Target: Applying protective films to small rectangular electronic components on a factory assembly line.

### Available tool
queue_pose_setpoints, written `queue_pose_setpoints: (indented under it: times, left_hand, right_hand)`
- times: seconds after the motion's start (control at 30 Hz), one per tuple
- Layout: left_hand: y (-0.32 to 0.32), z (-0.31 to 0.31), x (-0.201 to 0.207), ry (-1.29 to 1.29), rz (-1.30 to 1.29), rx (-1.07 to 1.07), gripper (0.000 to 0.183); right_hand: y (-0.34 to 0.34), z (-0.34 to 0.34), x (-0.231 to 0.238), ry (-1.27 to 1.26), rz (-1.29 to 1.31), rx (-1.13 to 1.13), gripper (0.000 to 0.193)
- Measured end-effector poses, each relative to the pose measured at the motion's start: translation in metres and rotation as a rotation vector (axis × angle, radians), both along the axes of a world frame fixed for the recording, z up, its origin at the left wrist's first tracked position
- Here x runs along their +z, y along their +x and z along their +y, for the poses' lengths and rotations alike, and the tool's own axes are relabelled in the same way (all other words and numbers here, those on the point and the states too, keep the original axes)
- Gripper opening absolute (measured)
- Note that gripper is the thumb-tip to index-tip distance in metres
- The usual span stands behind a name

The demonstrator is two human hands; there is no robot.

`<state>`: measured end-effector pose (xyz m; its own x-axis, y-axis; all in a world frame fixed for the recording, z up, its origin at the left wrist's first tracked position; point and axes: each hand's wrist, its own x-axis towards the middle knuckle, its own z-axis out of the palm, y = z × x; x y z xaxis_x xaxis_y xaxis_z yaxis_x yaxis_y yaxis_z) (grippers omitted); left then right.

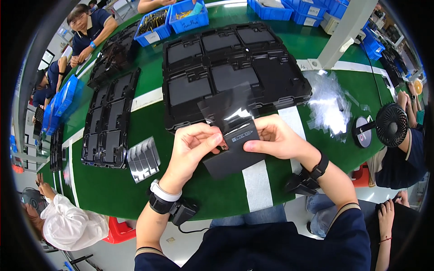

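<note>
A flat black rectangular pack (239, 153), which looks like a battery, is held tilted above the green table by both my hands. It carries a small printed label and a reddish tab at its left edge. My left hand (196, 142) pinches that left edge by the tab, thumb and index finger together. Across the right edge lies my right thumb, with the other fingers of my right hand (278, 137) partly hidden behind the pack. A clear glossy film (228, 106) stands up from the pack's far edge, overlapping the large black tray (282, 81) beyond.
Another black tray (108, 119) and a sheet of dark stickers (143, 160) lie to the left. At right are a heap of clear film pieces (332, 104) and a small black fan (391, 125). Blue bins (189, 16) line the far side; co-workers sit around.
</note>
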<state>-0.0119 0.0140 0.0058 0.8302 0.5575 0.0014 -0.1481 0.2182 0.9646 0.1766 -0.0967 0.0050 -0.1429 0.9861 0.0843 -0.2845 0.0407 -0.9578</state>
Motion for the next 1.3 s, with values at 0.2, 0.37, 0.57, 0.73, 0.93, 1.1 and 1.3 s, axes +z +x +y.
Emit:
queue_pose_setpoints:
  times: [0.2, 0.37, 0.57, 0.73, 0.93, 1.1, 1.3]
  left_hand:
    - [0.003, -0.001, 0.006, 0.06, 0.077, 0.063, 0.015]
    - [0.002, -0.003, 0.007, 0.098, 0.011, 0.077, 0.014]
    - [0.0, -0.005, 0.005, 0.107, 0.006, 0.101, 0.014]
    - [0.002, -0.006, 0.007, 0.101, -0.015, 0.105, 0.013]
    - [0.001, -0.006, 0.01, 0.117, -0.028, 0.094, 0.012]
    - [0.001, -0.008, 0.011, 0.146, -0.03, 0.1, 0.013]
    - [0.001, -0.008, 0.011, 0.158, -0.027, 0.097, 0.014]
  right_hand:
    - [0.005, -0.005, 0.005, 0.035, 0.078, 0.14, 0.026]
    - [0.002, -0.003, 0.007, -0.027, -0.097, -0.048, 0.025]
    - [-0.003, -0.002, 0.0, -0.044, -0.192, -0.134, 0.023]
    - [-0.005, -0.002, 0.002, -0.015, -0.2, -0.179, 0.023]
    - [-0.004, -0.003, 0.002, -0.005, -0.18, -0.162, 0.022]
    - [-0.005, -0.003, 0.002, 0.009, -0.196, -0.179, 0.022]
    - [-0.005, -0.003, 0.0, 0.02, -0.205, -0.191, 0.022]
